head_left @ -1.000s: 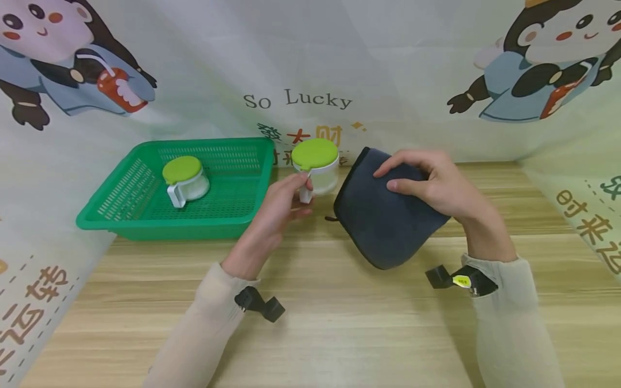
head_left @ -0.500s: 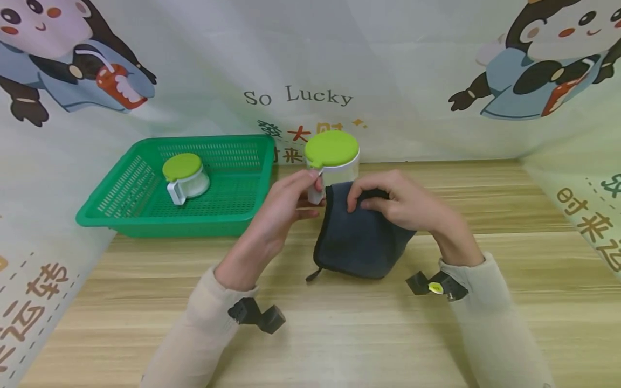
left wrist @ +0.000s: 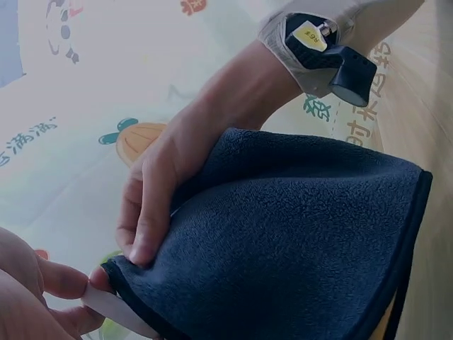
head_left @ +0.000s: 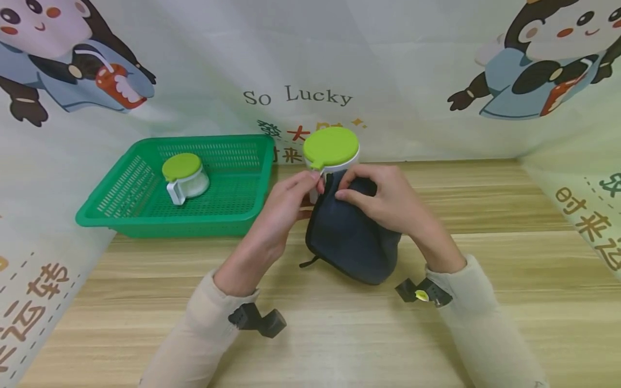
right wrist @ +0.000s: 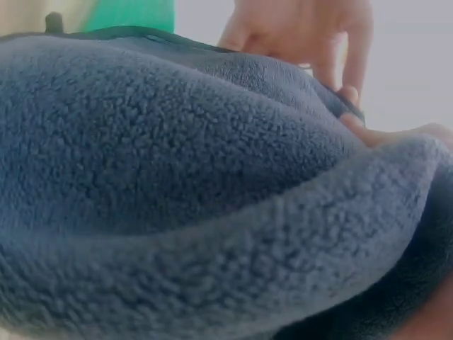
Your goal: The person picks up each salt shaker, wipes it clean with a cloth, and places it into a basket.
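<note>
Left hand (head_left: 276,218) has a narrow grip on the white handle (left wrist: 117,310) of a lime-lidded jar (head_left: 332,148), pretty much mid-view near the back wall sheet (head_left: 402,108). Can't really tell if the jar's bottom touches the table (head_left: 335,334), since a fuzzy dark blue-gray cloth (head_left: 351,237) hangs right in front and covers most of its body. Right hand (head_left: 388,199) has that cloth pinched up near its top, grip narrow too, fingertips just beside the left hand's. The cloth's got black edging and a little dark loop (head_left: 309,262) sticking out at the lower left. Over to the left there's a green plastic basket (head_left: 194,229), with a second lime-lidded, white-handled container (head_left: 186,178) sitting upright inside, well apart from both hands.
</note>
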The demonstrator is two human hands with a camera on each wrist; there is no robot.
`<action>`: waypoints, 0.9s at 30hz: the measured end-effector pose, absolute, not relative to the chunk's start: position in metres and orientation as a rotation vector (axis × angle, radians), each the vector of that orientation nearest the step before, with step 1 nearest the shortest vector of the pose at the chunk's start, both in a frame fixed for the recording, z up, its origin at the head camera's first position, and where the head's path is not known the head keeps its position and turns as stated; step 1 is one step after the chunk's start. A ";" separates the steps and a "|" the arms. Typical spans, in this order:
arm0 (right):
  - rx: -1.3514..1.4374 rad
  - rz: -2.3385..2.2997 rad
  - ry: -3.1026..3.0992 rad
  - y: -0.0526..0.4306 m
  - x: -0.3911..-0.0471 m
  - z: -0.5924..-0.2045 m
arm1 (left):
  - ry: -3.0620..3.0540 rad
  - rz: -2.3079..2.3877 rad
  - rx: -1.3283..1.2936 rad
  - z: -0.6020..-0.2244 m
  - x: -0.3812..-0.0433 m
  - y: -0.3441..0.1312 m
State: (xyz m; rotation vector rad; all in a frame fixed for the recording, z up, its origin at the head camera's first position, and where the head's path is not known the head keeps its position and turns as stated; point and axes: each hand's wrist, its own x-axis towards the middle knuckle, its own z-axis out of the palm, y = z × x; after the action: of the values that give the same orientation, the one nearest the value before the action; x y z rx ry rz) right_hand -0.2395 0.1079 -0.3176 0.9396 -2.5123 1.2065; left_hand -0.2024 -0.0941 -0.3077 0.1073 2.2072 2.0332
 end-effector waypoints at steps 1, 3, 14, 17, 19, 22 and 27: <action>0.937 1.183 -2.514 0.106 -0.239 -0.318 | 2.217 2.032 0.107 -0.307 -0.202 -0.094; 0.931 1.127 -2.543 0.104 -0.239 -0.319 | 2.237 2.030 0.112 -0.307 -0.201 -0.094; 0.909 1.068 -2.466 0.097 -0.236 -0.323 | 2.275 2.009 0.136 -0.309 -0.204 -0.096; 0.905 1.070 -2.422 0.096 -0.234 -0.323 | 2.283 2.006 0.130 -0.309 -0.204 -0.095; 0.891 1.037 -2.442 0.095 -0.234 -0.323 | 2.285 2.014 0.131 -0.308 -0.203 -0.096; 0.868 0.993 -2.507 0.095 -0.235 -0.323 | 2.279 2.031 0.134 -0.307 -0.203 -0.097; 0.876 1.066 -2.461 0.094 -0.234 -0.322 | 2.269 2.025 0.117 -0.308 -0.205 -0.098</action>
State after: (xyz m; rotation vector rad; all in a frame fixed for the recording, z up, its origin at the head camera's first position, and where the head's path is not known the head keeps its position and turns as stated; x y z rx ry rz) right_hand -0.2342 0.0941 -0.3217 0.8757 -2.4607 1.0659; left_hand -0.2046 -0.0981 -0.3084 0.1169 2.2688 2.0249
